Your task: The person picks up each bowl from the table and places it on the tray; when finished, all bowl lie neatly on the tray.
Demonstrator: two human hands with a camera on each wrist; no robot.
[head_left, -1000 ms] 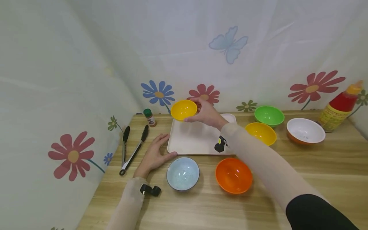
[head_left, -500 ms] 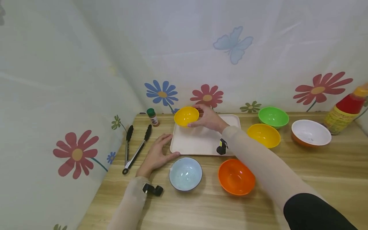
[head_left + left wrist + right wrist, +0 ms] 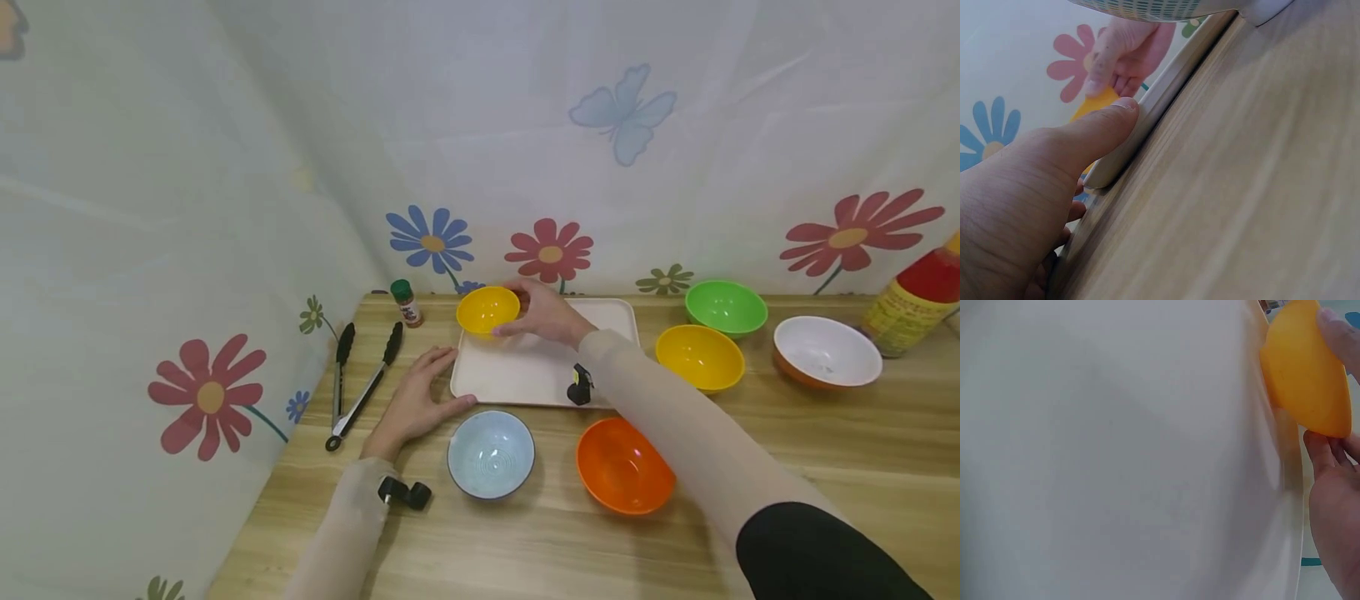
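My right hand (image 3: pixel 546 315) holds a small yellow bowl (image 3: pixel 487 311) by its right side, thumb and fingers at the rim. The bowl is upright over the back left corner of a white rectangular tray (image 3: pixel 517 377); in the right wrist view the yellow bowl (image 3: pixel 1307 372) has its base right at the tray's surface by the edge. My left hand (image 3: pixel 417 403) is spread at the tray's front left corner. In the left wrist view its thumb (image 3: pixel 1107 130) lies along the tray's rim (image 3: pixel 1166 94), and the other fingers are partly hidden behind it.
A light blue bowl (image 3: pixel 491 457) and an orange bowl (image 3: pixel 625 468) stand in front of the tray. To the right are another yellow bowl (image 3: pixel 701 358), a green bowl (image 3: pixel 726 307), a white bowl (image 3: pixel 827 350) and a sauce bottle (image 3: pixel 907 304). Tongs (image 3: pixel 363 400) and a spice jar (image 3: pixel 407 302) are left.
My right hand has lowered the yellow bowl toward the tray's back left corner. The left hand stays at the tray's corner. The head view has shifted slightly.
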